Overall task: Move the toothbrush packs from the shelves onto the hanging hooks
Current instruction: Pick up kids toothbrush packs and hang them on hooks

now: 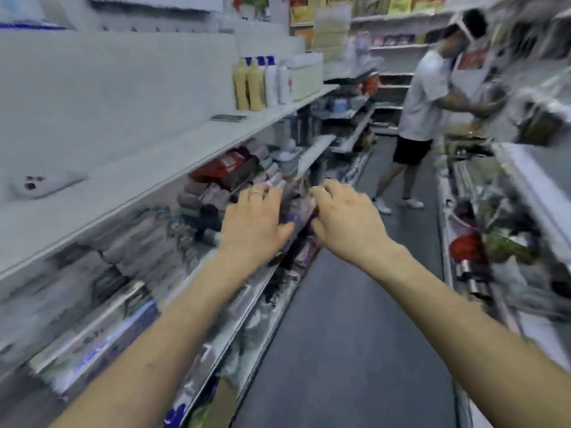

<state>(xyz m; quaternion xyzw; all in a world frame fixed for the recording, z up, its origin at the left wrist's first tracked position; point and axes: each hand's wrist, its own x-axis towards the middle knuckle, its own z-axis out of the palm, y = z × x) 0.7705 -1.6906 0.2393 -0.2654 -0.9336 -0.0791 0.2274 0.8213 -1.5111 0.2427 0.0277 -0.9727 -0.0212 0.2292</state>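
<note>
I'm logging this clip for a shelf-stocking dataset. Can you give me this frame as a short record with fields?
setting: shop aisle, white metal shelves on the left
left hand: wears a ring, at the left side of a blurred purplish pack at the lower shelf's edge
right hand: at the pack's other side, grip unclear
upper shelf: yellow plastic bottles with blue caps, white bottles
background: person in white T-shirt and black shorts
image quality: heavy motion blur

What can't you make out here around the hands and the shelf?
- Head view, pack between left hand and right hand: motion-blurred, contents unreadable.
- Head view, either hand's grip: fingertips lost in blur.
- Head view, lower-shelf goods: smeared by motion, labels unreadable.
- Head view, hooks: none clearly seen; top panel blurred.
</note>
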